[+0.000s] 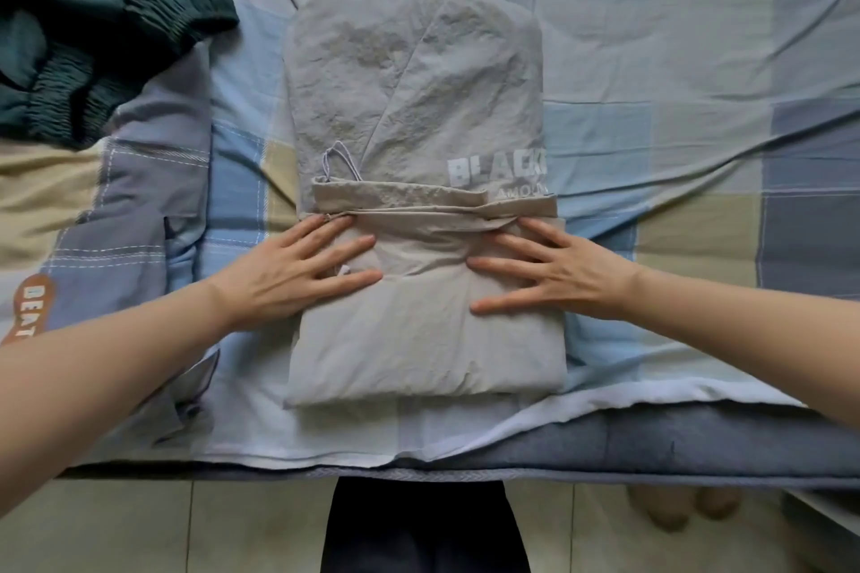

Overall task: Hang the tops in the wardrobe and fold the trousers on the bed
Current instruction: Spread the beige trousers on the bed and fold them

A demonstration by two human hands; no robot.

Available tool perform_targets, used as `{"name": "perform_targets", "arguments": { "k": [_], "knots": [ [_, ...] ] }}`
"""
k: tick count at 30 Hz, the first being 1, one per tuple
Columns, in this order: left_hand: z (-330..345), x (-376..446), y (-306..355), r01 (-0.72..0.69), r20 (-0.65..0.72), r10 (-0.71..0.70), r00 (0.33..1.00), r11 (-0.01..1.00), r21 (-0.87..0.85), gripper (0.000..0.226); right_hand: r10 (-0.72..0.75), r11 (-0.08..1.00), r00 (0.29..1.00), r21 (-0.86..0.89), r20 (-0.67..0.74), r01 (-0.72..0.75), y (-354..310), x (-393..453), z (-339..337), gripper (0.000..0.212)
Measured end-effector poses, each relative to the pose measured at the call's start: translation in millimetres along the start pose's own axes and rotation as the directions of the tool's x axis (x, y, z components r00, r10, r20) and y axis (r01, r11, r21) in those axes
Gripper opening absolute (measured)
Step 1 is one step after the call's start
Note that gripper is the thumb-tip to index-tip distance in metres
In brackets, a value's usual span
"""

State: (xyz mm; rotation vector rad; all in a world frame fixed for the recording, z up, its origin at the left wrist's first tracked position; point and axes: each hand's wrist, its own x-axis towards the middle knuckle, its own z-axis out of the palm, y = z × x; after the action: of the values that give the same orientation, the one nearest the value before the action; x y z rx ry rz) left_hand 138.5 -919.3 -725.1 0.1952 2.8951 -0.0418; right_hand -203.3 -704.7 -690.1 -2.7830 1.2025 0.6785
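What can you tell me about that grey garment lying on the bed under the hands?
The grey trousers lie partly folded on the checked bedsheet, near the bed's front edge. The fabric looks thin and crinkled, light beige-grey. White lettering beginning "BLACK" shows on one side, and a thin drawstring loop sticks out near the fold. The near part is doubled over the rest. The left hand and right hand press flat on it with fingers spread.

Both forearms reach forward, left hand [298, 275] and right hand [554, 275] apparently pressing flat, fingers spread.
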Motion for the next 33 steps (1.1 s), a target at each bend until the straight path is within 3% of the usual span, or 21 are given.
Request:
{"name": "perform_targets", "arguments": {
  "k": [3,6,10,14,16,18,19,20,22,23,25,27,30,33],
  "knots": [
    [2,8,2,0.026,-0.004,-0.026,1.0,0.999,-0.039,0.048,0.08,0.996,0.996,-0.045,-0.042,-0.081,1,3,7,0.068],
    [-4,16,4,0.067,-0.013,-0.068,0.998,0.998,-0.012,0.049,0.118,0.993,0.993,0.023,-0.02,-0.118,7,5,4,0.073],
    [-15,13,23,0.108,0.042,-0.105,0.994,0.992,-0.073,0.052,0.02,0.985,0.987,0.166,0.157,-0.046,7,5,-5,0.075],
    [-38,-3,39,0.088,0.188,-0.029,0.982,0.945,-0.314,0.066,-0.068,0.889,0.992,0.458,0.105,0.012,0,-8,-17,0.066],
    [-33,-19,53,0.154,0.34,0.051,0.939,0.821,-0.549,0.063,-0.07,0.663,0.99,0.747,0.124,-0.047,-11,-16,-32,0.054],
    [-33,-37,60,0.41,0.488,0.032,0.872,0.495,-0.766,0.06,0.047,0.248,0.984,0.952,0.172,-0.178,-22,-20,-44,0.039],
    [-40,-43,62,0.585,0.586,-0.091,0.806,0.277,-0.762,0.051,0.166,0.012,0.96,0.972,0.228,-0.233,-24,-19,-48,0.031],
    [-49,-44,61,0.698,0.674,-0.224,0.704,0.04,-0.715,0.035,0.314,-0.228,0.899,0.944,0.305,-0.24,-24,-18,-51,0.024],
    [-64,-33,62,0.639,0.727,-0.458,0.512,-0.362,-0.678,0.026,0.473,-0.606,0.678,0.766,0.563,-0.214,-20,-11,-53,0.024],
    [-68,-26,61,0.562,0.716,-0.548,0.432,-0.458,-0.689,0.036,0.482,-0.715,0.587,0.679,0.65,-0.164,-17,-3,-55,0.03],
    [-81,-9,61,0.437,0.723,-0.623,0.298,-0.584,-0.684,0.052,0.532,-0.752,0.46,0.647,0.711,-0.129,-11,13,-62,0.032],
    [-85,0,65,0.318,0.652,-0.714,0.256,-0.575,-0.754,0.062,0.629,-0.641,0.381,0.729,0.678,-0.239,-11,30,-67,0.026],
    [-89,10,66,0.313,0.46,-0.853,0.249,-0.378,-0.871,0.055,0.814,-0.444,0.228,0.826,0.533,-0.347,-20,43,-71,0.022],
    [-103,24,50,0.265,0.222,-0.944,0.245,-0.155,-0.952,0.036,0.917,-0.383,0.045,0.908,0.396,-0.172,-23,35,-75,0.021]
  ]
}}
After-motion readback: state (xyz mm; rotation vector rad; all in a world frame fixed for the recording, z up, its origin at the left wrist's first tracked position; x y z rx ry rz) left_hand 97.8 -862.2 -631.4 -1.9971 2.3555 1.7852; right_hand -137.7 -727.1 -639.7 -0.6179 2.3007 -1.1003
